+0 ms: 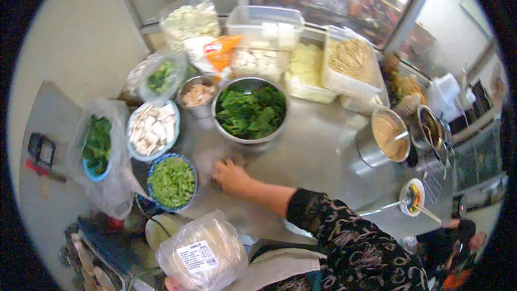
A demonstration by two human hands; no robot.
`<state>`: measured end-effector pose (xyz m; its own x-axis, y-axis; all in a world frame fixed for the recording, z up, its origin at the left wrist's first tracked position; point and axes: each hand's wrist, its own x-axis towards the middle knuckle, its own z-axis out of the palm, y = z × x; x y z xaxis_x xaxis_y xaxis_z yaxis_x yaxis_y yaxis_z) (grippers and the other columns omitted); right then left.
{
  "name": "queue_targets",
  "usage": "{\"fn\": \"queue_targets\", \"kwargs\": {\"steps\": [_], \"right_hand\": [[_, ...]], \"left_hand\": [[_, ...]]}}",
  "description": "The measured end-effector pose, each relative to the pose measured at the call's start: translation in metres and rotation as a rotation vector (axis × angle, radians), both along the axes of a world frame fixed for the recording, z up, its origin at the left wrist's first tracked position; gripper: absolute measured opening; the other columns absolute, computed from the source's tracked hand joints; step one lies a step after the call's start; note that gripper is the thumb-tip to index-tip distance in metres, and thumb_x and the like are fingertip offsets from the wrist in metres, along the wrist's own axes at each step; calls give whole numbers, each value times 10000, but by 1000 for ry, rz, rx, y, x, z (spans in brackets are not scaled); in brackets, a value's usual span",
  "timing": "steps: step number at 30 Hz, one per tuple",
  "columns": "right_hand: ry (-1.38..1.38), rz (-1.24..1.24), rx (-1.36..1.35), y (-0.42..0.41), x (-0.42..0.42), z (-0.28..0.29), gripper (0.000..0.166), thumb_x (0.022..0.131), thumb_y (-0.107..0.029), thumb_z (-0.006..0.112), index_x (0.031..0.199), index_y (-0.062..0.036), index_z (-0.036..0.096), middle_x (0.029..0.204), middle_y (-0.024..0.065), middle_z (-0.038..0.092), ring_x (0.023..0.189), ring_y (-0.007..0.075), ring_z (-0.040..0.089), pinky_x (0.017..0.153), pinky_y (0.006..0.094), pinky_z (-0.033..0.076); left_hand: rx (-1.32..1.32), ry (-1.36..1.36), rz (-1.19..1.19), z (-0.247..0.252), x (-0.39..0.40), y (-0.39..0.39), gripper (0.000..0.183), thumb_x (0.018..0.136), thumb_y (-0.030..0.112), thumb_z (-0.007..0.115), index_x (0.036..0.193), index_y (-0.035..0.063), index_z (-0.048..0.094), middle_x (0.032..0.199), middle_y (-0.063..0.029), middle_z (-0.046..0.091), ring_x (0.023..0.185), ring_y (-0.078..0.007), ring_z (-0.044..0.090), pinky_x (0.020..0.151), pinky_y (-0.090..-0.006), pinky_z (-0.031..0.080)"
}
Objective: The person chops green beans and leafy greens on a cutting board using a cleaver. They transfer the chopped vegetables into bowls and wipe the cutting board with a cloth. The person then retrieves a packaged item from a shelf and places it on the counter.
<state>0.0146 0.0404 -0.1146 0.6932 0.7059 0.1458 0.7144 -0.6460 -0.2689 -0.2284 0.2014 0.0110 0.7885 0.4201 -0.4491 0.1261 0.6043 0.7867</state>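
My right hand (233, 178) reaches over the metal tabletop with its fingers curled, just right of a blue-rimmed bowl of chopped green vegetables (172, 182). Blur around the fingertips hides whether anything is in them. Beyond it sits a large steel bowl of leafy greens (250, 109). At the bottom edge, a small part of my left hand (172, 284) shows against a clear plastic package of pale, flat food (216, 236) with a printed label. The package is held up near my body, and most of that hand is hidden or out of frame.
Left stand a plate of sliced white mushrooms (152, 129) and bagged greens (97, 141). A small steel bowl of pinkish pieces (198, 95) and plastic tubs, one with noodles (351, 58), line the back. Right are a steel pot of tan liquid (389, 135) and a white bowl (412, 198); another person (448, 238) is lower right.
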Motion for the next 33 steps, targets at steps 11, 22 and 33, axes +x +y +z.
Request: {"fn": "queue_targets", "kwargs": {"steps": [11,22,33], "right_hand": [[526,-421,-4,-236,-175,72,302,699,-129,618,997,-175,622,1151,75,476,1030,301,488,825,404,462],[252,-901,504,-290,-172,116,168,787,-66,567,947,-93,610,945,88,600,806,278,600,680,335,493],[209,-859,456,-296,-53,91,218,766,-100,601,983,-95,593,971,87,570,825,308,588,695,386,489]], "left_hand": [[-307,-99,-800,-65,160,-111,429,738,237,497,1106,18,514,1054,-116,567,957,-259,572,836,-417,466],[-141,21,-893,-110,288,-276,557,817,135,506,1318,34,286,1230,-112,447,1098,-227,457,930,-354,370],[1179,-710,-911,-55,258,-273,218,722,43,627,936,78,635,1043,-66,573,1010,-260,491,849,-353,417]]}}
